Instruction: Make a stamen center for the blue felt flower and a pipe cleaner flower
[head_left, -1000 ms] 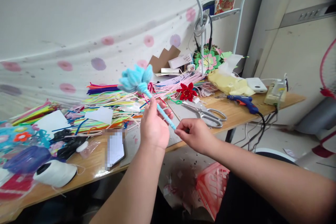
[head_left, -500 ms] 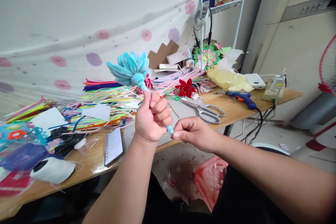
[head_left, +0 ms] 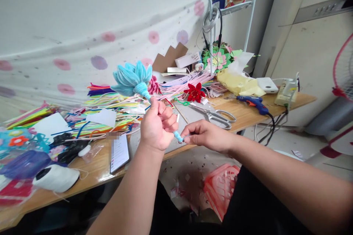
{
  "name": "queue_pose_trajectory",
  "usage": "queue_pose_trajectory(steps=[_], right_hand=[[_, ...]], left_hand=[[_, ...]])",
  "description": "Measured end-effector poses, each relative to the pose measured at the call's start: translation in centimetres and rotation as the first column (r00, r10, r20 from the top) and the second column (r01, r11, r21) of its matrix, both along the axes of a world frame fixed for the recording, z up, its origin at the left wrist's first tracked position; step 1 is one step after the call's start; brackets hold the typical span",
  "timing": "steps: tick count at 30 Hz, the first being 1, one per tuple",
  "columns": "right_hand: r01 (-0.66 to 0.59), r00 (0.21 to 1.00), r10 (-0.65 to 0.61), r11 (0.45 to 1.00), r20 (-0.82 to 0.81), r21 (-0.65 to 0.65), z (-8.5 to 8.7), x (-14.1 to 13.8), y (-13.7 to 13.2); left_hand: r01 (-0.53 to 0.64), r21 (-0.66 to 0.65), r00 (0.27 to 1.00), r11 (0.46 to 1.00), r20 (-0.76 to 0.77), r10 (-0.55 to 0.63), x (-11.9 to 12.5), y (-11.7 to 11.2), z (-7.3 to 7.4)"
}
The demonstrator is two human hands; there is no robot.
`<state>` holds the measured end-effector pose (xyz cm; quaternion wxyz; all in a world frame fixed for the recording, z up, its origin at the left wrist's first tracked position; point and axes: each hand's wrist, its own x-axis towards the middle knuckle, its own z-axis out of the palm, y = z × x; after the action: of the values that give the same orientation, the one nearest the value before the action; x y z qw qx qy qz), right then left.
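Observation:
A blue pipe-cleaner flower (head_left: 132, 80) with layered fuzzy petals is tilted up to the left above the table. My left hand (head_left: 158, 125) is closed around its wrapped stem, hiding the middle of it. The lower end of the stem pokes out below that fist. My right hand (head_left: 206, 136) has thumb and index finger close together at this stem end, seemingly pinching its tip; the exact contact is too small to make out. Behind the hands lie silver scissors (head_left: 217, 117) and a red pipe-cleaner flower (head_left: 195, 92).
Bundles of coloured pipe cleaners (head_left: 110, 110) cover the table's left and middle. A phone (head_left: 120, 153) and a white thread spool (head_left: 56, 178) lie near the front edge. A blue glue gun (head_left: 253, 103) rests at right. Below stands a red plastic basket (head_left: 223, 187).
The flower head has dipped slightly and turned, showing more of the pink flower behind it. My left hand has tilted a little; my right thumb and finger have shifted slightly at the stem end.

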<state>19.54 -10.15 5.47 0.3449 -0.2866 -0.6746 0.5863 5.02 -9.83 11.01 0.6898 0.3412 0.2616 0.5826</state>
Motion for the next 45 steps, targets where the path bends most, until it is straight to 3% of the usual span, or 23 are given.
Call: queue_pose_trajectory(steps=[6, 13, 22, 25, 30, 33, 36, 39, 42, 45], right_hand=[[0.094, 0.995, -0.091, 0.992, 0.05, -0.08, -0.4, -0.2, 0.0], [0.182, 0.976, -0.201, 0.962, -0.079, -0.203, -1.0, -1.1, -0.5], [0.195, 0.981, -0.195, 0.981, 0.019, 0.015, -0.8, -1.1, -0.6], [0.243, 0.97, -0.243, 0.97, -0.005, 0.015, -0.9, -1.4, -0.7], [0.325, 0.943, -0.324, 0.946, -0.075, 0.0, -1.2, -1.9, -0.7], [0.391, 0.92, -0.392, 0.916, -0.006, 0.092, -1.4, -2.0, -0.3], [0.479, 0.852, -0.518, 0.829, 0.074, 0.29, -1.7, -2.1, 0.1], [0.488, 0.831, -0.551, 0.791, 0.083, 0.37, -1.8, -2.3, 0.1], [0.431, 0.888, -0.456, 0.872, 0.062, 0.233, -1.3, -2.1, -0.2], [0.307, 0.944, -0.319, 0.942, -0.083, -0.134, -0.6, -1.6, -0.6]], left_hand=[[-0.071, 0.028, 0.997, 0.997, -0.035, 0.072, 0.5, -0.1, -0.4], [-0.186, 0.129, 0.98, 0.974, -0.045, 0.193, 1.1, -0.8, -0.3], [-0.181, 0.087, 0.982, 0.98, -0.044, 0.185, 1.0, -0.8, -0.4], [-0.196, 0.088, 0.98, 0.977, -0.017, 0.198, 0.9, -0.6, -0.6], [-0.111, 0.083, 0.993, 0.99, 0.061, 0.106, 0.2, 0.2, -0.7], [-0.251, 0.019, 0.968, 0.968, 0.015, 0.251, 0.5, 0.5, -0.8], [-0.449, -0.124, 0.893, 0.885, -0.038, 0.448, 1.4, 0.4, -0.9], [-0.495, -0.152, 0.867, 0.855, -0.019, 0.499, 2.0, 0.3, -1.0], [-0.437, -0.121, 0.896, 0.892, 0.025, 0.442, 1.7, 0.3, -0.9], [-0.208, -0.075, 0.971, 0.975, 0.104, 0.216, 0.8, 0.4, -0.7]])
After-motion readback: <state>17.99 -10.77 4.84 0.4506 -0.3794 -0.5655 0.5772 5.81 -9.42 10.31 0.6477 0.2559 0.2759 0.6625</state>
